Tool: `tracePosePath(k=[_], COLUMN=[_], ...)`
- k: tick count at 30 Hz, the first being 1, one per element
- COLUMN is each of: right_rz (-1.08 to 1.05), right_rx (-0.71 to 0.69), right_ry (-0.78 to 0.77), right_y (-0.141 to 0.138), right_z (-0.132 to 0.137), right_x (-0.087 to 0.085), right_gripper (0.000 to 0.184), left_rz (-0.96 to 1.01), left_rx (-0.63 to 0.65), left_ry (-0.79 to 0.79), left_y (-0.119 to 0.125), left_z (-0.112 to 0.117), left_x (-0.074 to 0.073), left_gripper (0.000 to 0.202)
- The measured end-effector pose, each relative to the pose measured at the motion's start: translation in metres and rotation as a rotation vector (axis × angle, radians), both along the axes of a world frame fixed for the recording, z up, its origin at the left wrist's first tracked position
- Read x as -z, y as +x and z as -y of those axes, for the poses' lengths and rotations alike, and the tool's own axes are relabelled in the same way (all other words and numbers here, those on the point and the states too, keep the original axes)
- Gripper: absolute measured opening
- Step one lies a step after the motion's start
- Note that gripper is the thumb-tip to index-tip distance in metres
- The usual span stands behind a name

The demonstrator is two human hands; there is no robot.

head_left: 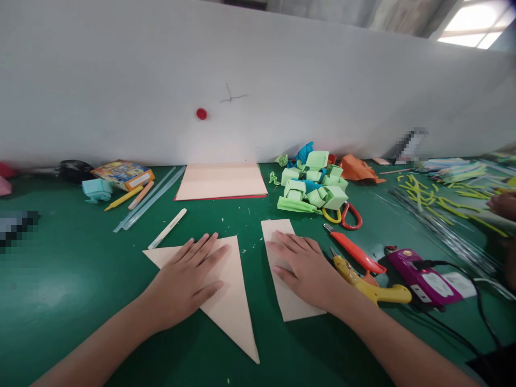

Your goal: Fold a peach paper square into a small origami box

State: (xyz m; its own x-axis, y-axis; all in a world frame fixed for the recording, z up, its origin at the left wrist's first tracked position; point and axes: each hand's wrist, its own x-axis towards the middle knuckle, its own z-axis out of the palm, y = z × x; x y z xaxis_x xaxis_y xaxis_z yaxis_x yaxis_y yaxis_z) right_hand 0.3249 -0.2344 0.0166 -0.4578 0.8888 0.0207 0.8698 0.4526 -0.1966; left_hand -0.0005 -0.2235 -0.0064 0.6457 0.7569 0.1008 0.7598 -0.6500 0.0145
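Observation:
My left hand [187, 285] lies flat with its fingers spread on a peach paper triangle [229, 301], one point of it toward me. A narrow peach paper strip [298, 309] rests to the right, apart from the triangle by a gap of green table. My right hand [304, 263] is spread flat over that strip, its fingers stretched out. Just beyond the triangle's left corner lies a white, pen-like stick [167, 228]. Close to my right wrist are a yellow hot glue gun [363, 282] and a red-handled utility knife [357, 250].
A stack of peach paper sheets [221, 183] lies against the white wall [141, 80]. Green folded paper pieces [314, 185] are heaped by scissors [352, 216]. At right are a purple power strip [421, 277] with cables and another person's hand [502, 206]. A crayon box [124, 173] stands left.

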Motion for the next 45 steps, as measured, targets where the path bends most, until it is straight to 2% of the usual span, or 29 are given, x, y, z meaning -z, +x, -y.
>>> tracePosePath(k=[13,24,29,39,45], right_rz=[0.032,0.007,-0.002,-0.115,-0.093], right_rx=[0.075,0.04,0.032,0.064,0.104], right_ry=[0.021,0.01,0.006,0.058,0.073], right_y=[0.011,0.012,0.011,0.01,0.007], right_z=[-0.003,-0.002,-0.002,-0.001,-0.009], right_x=[-0.002,-0.004,-0.005,-0.009,-0.011], right_gripper=[0.051,0.05,0.049,0.032,0.034], left_rz=[0.006,0.01,0.002,0.005,-0.006], left_rx=[-0.003,-0.067,-0.052,-0.037,-0.033], left_ry=[-0.019,-0.027,-0.008,0.029,0.047], left_y=[-0.001,0.003,0.004,0.004,0.004], left_z=[0.0,0.003,0.003,0.004,0.004], left_x=[0.001,-0.003,-0.003,-0.003,-0.002], left_gripper=[0.072,0.066,0.065,0.063,0.062])
